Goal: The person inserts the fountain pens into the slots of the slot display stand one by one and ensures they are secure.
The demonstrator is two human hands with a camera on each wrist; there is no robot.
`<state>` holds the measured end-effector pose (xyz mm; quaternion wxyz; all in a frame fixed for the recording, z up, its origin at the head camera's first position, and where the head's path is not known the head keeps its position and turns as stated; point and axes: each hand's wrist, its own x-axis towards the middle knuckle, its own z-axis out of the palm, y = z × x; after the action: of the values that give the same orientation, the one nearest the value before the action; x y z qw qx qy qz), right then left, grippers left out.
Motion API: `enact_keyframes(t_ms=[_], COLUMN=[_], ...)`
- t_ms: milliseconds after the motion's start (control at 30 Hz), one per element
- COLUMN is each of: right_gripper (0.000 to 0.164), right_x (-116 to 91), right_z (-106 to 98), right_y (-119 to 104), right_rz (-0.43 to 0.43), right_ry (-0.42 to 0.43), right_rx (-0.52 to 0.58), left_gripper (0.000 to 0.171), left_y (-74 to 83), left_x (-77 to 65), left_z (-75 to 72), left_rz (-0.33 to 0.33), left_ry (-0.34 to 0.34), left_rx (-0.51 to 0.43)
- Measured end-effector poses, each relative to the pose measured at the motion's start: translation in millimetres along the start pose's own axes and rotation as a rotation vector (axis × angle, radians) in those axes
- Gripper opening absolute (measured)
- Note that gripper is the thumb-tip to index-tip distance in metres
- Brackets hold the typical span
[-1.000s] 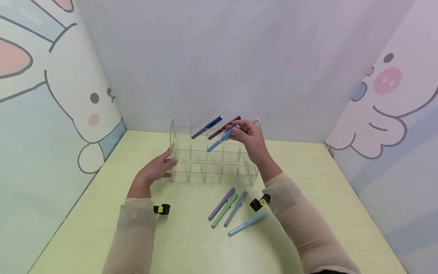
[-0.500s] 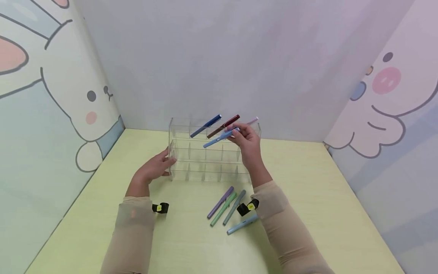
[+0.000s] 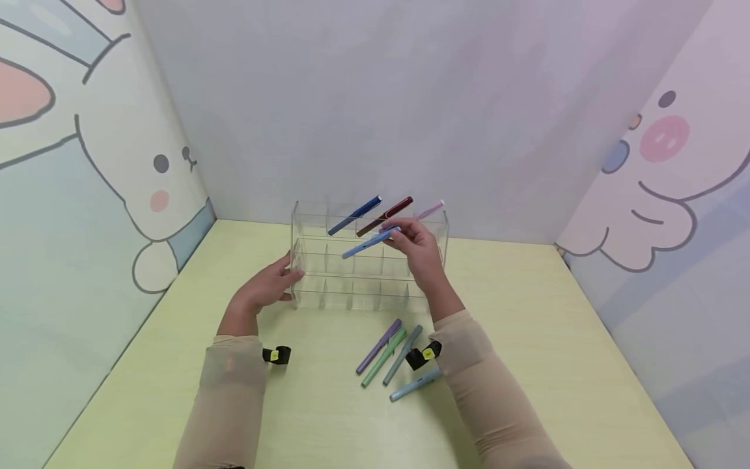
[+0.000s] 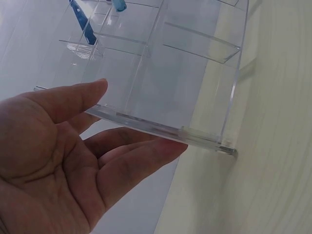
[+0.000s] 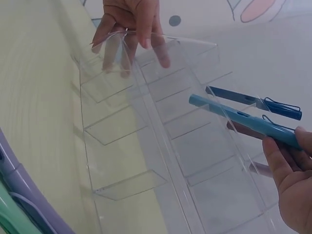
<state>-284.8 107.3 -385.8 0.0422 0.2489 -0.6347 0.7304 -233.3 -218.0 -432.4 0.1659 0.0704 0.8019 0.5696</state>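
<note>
In the head view, a clear acrylic pen rack (image 3: 366, 301) with tiers of compartments stands on the table. My left hand (image 3: 265, 288) holds its left side panel, thumb on one face and fingers on the other, as the left wrist view also shows. A light blue pen (image 3: 368, 243) is pinched near one end by my right hand (image 3: 417, 251), tilted in front of the upper tiers. In the top tier rest a dark blue pen (image 3: 355, 215), a dark red pen (image 3: 385, 216) and a pink pen (image 3: 431, 209), partly behind the right hand.
On the table in front of the rack lie a purple pen (image 3: 378, 346), a green pen (image 3: 383, 357), a grey-green pen (image 3: 402, 355) and a pale blue pen (image 3: 414, 385), partly covered by the right wrist camera (image 3: 423, 355). A grey wall (image 3: 375, 117) rises behind.
The right hand has moved slightly left and down with the light blue pen, which now lies flatter. More of the pink pen shows. The left hand stays on the rack.
</note>
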Motion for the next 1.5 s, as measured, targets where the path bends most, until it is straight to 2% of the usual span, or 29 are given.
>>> enact_keyframes(t_ms=[400,667,1167,1500], right_gripper=[0.026,0.024,0.026,0.028], right_x=[5,9,9,7], right_z=[-1,4,12,5], right_y=[-1,-1,-2,-8], right_rz=[0.106,0.123,0.156,0.113], right_ry=[-0.153,-0.246,-0.257,-0.288], right_rx=[-0.187,-0.309,-0.411,-0.549], left_gripper=[0.064,0.065,0.064,0.067], left_y=[-0.1,1.5,1.5,2.0], left_x=[-0.2,-2.0,-1.3,0.3], left_z=[-0.5,-0.4,0.2,0.1], left_rz=[0.0,-0.003,-0.003,-0.015], left_ry=[0.004,-0.001,0.011,0.002], left_rx=[0.008,0.002,0.025,0.019])
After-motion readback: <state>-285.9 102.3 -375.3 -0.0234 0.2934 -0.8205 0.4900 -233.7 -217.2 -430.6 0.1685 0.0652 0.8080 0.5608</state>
